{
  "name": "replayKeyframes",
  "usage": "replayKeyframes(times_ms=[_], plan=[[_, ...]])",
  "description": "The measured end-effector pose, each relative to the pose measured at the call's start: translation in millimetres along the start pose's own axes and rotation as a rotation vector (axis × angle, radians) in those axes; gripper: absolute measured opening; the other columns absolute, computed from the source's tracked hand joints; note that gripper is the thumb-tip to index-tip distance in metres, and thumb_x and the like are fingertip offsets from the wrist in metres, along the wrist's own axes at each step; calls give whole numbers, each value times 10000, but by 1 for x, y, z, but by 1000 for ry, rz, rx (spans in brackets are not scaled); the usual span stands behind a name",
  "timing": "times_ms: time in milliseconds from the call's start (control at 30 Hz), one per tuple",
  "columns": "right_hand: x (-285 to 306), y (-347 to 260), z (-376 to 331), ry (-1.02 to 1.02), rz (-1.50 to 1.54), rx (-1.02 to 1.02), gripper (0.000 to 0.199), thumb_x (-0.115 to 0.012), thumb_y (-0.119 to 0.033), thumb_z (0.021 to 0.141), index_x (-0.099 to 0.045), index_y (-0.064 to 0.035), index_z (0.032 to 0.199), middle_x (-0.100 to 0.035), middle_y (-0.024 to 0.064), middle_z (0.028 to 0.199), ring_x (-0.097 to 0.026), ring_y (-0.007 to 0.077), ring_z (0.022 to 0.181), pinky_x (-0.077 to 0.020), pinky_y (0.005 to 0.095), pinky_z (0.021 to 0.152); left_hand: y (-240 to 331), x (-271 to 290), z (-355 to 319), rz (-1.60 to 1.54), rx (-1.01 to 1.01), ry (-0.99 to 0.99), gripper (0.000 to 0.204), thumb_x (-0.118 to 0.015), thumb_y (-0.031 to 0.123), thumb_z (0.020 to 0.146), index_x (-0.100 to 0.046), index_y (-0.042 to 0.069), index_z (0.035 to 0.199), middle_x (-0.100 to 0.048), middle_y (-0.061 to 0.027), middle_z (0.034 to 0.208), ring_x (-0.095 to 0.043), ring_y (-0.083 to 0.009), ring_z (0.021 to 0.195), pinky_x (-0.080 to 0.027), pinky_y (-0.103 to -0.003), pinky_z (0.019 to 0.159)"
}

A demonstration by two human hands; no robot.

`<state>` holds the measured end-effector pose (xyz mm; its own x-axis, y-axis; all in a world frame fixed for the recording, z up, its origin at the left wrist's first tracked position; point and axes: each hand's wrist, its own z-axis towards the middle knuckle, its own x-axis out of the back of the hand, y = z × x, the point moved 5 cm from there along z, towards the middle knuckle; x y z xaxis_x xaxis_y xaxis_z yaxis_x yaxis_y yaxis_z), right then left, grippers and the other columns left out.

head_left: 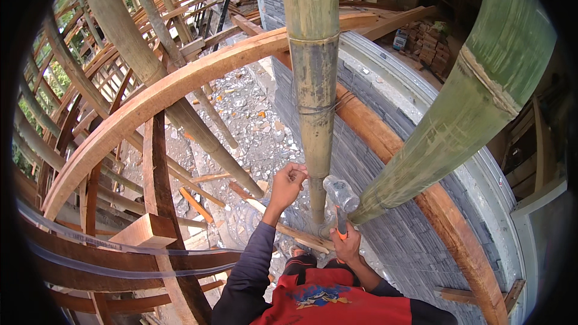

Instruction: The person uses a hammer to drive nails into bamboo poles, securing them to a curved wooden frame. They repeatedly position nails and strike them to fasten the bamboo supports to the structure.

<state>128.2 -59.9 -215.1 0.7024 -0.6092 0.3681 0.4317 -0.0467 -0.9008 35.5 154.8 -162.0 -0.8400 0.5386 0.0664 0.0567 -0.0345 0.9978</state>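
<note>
My left hand (285, 188) is closed in a pinch just left of the upright bamboo pole (316, 138). Whatever sits between its fingertips, if anything, is too small to name. My right hand (347, 245) grips the orange-and-black handle of a hammer (342, 195). Its thick, scuffed metal head is raised just right of the pole's lower part, by the foot of a thicker green bamboo pole (445, 120). Dark wire (317, 110) is wound round the upright pole higher up, where a wooden beam (373, 123) passes behind it.
Bamboo props and planks (108, 84) crowd the left side. A timber beam (162, 87) crosses in front of me, and a clear hose (138, 274) runs at lower left. Rubble (247, 108) covers the ground. A grey stone-clad wall (415, 238) stands at right, with bricks (427, 45) beyond.
</note>
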Motion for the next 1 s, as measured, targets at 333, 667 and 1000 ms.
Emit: replayKeyframes(times_ms=[333,667,1000], plan=[[105,36,-80,-110,-334,23,255,-725,-185,621,-634,-52,819,-641,118,737,-647,298,681,-516,355,610,22,-14,-12,220,-18,-63,209,-570,78,858,-543,4,1051,-609,-27,717,-484,-51,623,-367,-219,550],[159,83,-172,82,-97,-567,184,-679,-170,683,-624,-34,795,-600,142,612,-628,291,577,-497,363,555,16,-48,-33,33,75,-159,266,-334,-42,854,-476,29,1068,-572,-48,829,-420,-68,627,-345,-189,557],[177,-38,-101,-196,47,130,324,-733,-120,623,-645,-28,921,-659,137,795,-656,279,673,-519,320,609,53,-70,-45,129,-24,-261,225,-343,7,926,-477,2,1106,-615,-98,986,-486,-81,567,-405,-193,522]])
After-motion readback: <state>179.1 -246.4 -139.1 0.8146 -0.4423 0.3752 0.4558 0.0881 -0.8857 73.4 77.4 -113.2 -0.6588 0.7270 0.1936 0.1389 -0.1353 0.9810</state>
